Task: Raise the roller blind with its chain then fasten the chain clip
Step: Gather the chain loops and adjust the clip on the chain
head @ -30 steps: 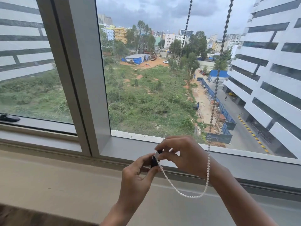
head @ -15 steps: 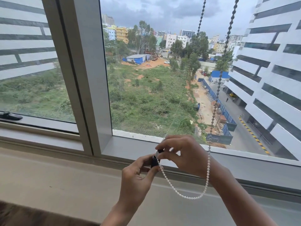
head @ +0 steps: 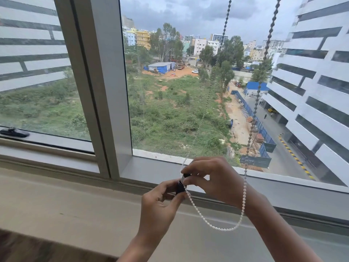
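Observation:
A white bead chain (head: 245, 186) hangs in two strands before the window and loops below my hands. A small black chain clip (head: 181, 187) sits on the left strand, just above the sill. My left hand (head: 160, 207) pinches the clip from below between thumb and fingers. My right hand (head: 211, 178) pinches the top of the clip from above, and the right strand runs over its wrist. The roller blind itself is out of view above.
A grey window mullion (head: 105, 91) stands left of my hands. The beige sill (head: 66, 201) runs below the glass. A black window handle (head: 14, 132) lies at the far left. Outside are a green field and white buildings.
My hands hold the same grip on the clip. The view has shifted slightly, so the mullion and chain strands sit a little further right in the frame.

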A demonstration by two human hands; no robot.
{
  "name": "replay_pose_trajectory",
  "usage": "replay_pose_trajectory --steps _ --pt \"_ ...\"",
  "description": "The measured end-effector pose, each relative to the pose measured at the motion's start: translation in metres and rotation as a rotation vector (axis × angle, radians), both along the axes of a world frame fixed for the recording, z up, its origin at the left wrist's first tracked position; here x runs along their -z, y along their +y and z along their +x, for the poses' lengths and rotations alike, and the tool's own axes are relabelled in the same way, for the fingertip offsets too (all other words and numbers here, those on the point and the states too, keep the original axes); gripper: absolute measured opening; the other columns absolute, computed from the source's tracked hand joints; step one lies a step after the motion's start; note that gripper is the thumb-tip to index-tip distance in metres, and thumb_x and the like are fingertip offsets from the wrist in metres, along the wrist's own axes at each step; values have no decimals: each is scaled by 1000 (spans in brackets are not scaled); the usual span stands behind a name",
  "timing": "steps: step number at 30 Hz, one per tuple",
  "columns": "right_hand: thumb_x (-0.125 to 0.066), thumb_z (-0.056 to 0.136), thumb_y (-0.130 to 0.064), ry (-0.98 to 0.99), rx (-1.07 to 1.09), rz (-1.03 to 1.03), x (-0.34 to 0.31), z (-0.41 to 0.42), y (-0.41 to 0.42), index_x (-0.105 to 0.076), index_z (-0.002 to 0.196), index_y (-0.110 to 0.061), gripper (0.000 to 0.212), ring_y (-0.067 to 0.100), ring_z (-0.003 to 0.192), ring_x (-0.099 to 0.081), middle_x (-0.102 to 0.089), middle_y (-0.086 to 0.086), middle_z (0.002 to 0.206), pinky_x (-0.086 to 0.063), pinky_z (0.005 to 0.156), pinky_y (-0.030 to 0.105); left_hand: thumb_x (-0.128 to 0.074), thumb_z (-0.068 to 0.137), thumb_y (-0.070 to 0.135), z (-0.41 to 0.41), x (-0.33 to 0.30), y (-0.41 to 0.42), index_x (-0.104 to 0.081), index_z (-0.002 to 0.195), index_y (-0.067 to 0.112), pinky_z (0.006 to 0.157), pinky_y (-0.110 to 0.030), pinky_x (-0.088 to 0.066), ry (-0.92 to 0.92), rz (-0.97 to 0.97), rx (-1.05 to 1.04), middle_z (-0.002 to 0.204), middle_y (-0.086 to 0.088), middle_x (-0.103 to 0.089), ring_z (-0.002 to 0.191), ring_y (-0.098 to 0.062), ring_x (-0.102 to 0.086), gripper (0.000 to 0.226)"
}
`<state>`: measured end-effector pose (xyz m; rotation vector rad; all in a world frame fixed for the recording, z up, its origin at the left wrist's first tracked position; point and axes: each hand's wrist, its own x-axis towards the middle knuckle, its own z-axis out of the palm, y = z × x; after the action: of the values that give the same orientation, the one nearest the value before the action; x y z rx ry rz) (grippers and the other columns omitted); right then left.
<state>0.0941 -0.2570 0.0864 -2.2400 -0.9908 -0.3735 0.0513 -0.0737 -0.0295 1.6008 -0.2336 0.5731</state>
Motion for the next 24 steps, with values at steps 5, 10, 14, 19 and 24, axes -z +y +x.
replay_pose_trajectory --steps 5,10,14,19,24 --pt "-88 88 -12 -6 -11 -4 -3 -2 1 -85 102 -8 15 8 77 -74 -83 1 90 -56 72 12 -93 82 2 -1 -1 1 -83 108 44 79 -19 -64 49 -17 -2 94 12 -88 79 -12 -84 51" --pt "-87 88 -11 -6 -22 0 -7 -4 6 -85 101 -6 14 12 76 -75 -83 5 91 -57 71 12 -94 83 6 -2 -2 3 -82 109 40 80 -24 -66 67 -12 0 94 12 -87 80 -12 -84 45" --pt "-87 88 -9 -6 -23 -15 -8 -4 8 -86 101 -4 14 18 74 -75 -82 8 91 -56 70 11 -94 83 4 -2 -3 3 -82 109 41 80 -23 -66 74 -23 6 95 12 -88 81 -13 -84 47" --pt "-87 89 -8 -7 -39 -27 -11 -5 9 -86 101 -3 14 20 76 -77 -82 9 91 -63 71 26 -93 83 2 -3 -4 4 -83 110 39 80 -20 -64 58 -21 20 95 11 -88 81 -11 -84 47" --pt "-89 86 -10 20 -67 -62 -15 -6 8 -86 102 -3 18 21 78 -78 -82 9 91 -64 72 34 -92 84 3 -5 -4 4 -83 110 39 82 -27 -65 66 -25 33 95 6 -88 82 -16 -84 45"
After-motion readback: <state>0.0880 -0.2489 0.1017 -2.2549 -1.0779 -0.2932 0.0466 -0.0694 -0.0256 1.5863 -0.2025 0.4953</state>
